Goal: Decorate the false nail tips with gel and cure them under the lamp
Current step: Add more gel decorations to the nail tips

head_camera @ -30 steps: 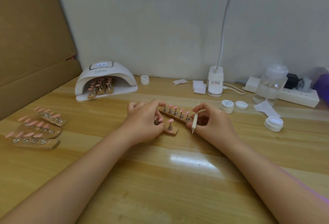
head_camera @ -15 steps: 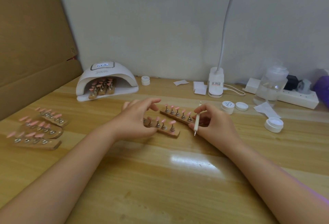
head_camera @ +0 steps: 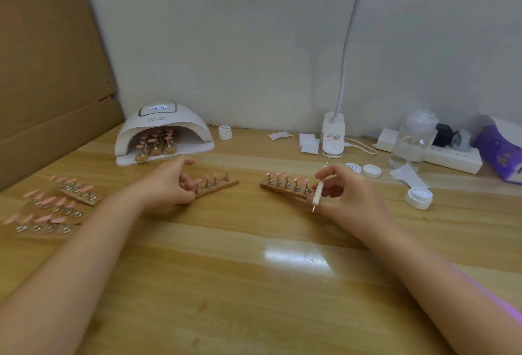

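Observation:
Two wooden strips carry pink nail tips on metal stands. My left hand (head_camera: 169, 185) pinches the near end of the left strip (head_camera: 217, 186). The right strip (head_camera: 285, 188) lies on the table with my right hand (head_camera: 347, 199) at its right end. That hand also holds a white dotting pen (head_camera: 317, 193), tip pointing down. The white curing lamp (head_camera: 163, 126) stands at the back left with several strips of tips inside it. An open gel jar (head_camera: 418, 198) sits to the right, its lid (head_camera: 371, 170) and another jar (head_camera: 353, 168) behind my right hand.
Three more strips of pink tips (head_camera: 53, 207) lie at the left. A desk lamp base (head_camera: 333, 137), a clear bottle (head_camera: 413, 140), a power strip (head_camera: 452, 157), paper wipes (head_camera: 309, 141) and a purple pack (head_camera: 500, 154) line the back. Cardboard (head_camera: 50, 72) walls the left side.
My left hand has drawn one strip leftwards, away from the other. The two strips, close together before, now lie well apart. My right hand keeps the pen by the right strip.

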Available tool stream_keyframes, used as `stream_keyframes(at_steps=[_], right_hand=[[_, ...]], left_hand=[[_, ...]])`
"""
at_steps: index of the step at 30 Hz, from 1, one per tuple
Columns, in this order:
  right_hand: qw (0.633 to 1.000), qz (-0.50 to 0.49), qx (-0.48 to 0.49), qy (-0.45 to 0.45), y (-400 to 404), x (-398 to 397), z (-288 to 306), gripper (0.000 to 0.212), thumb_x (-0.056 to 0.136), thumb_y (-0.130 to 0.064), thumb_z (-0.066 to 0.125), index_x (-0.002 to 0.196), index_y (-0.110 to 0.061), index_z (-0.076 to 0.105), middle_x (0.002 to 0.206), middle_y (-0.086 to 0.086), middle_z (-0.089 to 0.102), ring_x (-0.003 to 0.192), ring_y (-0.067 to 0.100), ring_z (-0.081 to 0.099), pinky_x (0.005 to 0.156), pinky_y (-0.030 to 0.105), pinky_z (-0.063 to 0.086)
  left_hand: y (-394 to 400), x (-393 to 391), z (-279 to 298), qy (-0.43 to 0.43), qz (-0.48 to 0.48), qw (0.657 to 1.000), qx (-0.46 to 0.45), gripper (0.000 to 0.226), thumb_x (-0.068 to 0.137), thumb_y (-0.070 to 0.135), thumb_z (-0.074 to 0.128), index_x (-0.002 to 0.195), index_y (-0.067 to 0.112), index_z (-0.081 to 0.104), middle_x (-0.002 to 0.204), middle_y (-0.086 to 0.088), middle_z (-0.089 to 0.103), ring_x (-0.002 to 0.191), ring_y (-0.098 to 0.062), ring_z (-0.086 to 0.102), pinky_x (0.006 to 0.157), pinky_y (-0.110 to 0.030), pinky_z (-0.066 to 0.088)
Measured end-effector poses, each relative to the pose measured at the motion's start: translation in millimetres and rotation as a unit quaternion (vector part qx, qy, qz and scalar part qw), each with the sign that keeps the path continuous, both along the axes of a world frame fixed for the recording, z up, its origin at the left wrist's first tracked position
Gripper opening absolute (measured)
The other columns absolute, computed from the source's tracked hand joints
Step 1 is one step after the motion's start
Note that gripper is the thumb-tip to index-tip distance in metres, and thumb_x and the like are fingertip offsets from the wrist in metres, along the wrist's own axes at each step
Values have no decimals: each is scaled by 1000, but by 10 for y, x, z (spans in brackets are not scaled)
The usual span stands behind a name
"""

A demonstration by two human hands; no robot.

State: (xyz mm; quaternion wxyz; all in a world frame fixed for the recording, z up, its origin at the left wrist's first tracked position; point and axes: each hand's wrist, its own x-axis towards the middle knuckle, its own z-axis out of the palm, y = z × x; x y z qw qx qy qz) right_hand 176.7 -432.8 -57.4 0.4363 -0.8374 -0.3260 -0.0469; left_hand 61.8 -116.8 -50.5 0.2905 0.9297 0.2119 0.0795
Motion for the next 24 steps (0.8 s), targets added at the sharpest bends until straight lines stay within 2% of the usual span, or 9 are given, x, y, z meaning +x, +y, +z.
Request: stream_keyframes(at_steps=[4,6,8,9,11,14,19,24], right_hand=[[1000,17,-13,-8,-159,-26,53,38,67,-20,82,91,-34,57,83,-11,68,80,-5,61,68,8,46],[1000,19,-13,3,-306,-27,50,38,65,-20,84,88,-34,58,80,-11,69,78,-7,62,68,7,48],[1000,14,-3,21,-466,-25,35,37,63,-21,85,87,-34,59,79,-13,71,77,-6,64,69,8,49],[1000,12,0,27,-544,-27,25,37,63,-22,85,87,-34,59,80,-16,71,77,-6,64,69,7,48],[999,12,5,34,-677,-21,8,38,63,-20,86,87,-34,60,82,-21,70,78,-5,65,70,5,46],[999,11,18,43,-811,4,-8,40,63,-16,86,89,-32,60,83,-17,71,78,-2,66,70,5,46],[998,7,24,57,-898,52,-74,41,64,-15,85,94,-27,61,82,-10,72,79,0,67,73,11,50],[998,5,33,52,-909,103,-104,38,67,-12,84,95,-26,62,84,-9,72,79,-4,65,71,3,44]], left_hand=[[31,54,-102,-17,104,994,18,83,71,21,76,142,19,33,90,8,62,88,-9,57,75,-30,45],[-30,57,-99,-27,124,987,102,78,72,28,74,141,18,37,103,6,60,106,-19,52,87,-37,44],[-120,48,-26,-93,122,964,215,64,75,35,70,132,16,49,118,-2,58,118,-28,41,98,-42,37],[-189,46,41,-136,112,956,236,58,76,36,70,128,15,54,121,-5,58,119,-30,39,100,-41,33],[-382,52,174,-209,84,946,235,47,77,31,72,119,14,61,117,-6,59,117,-31,41,101,-38,30],[-762,99,280,-252,29,940,227,35,77,17,74,111,12,66,112,-7,62,112,-31,44,96,-31,27],[-1333,290,313,-246,-80,948,187,29,83,16,67,111,17,64,105,4,63,106,-23,48,91,-28,31],[-1842,510,169,-235,-89,965,71,24,89,18,59,112,24,62,93,14,60,98,-12,45,81,-25,35]])
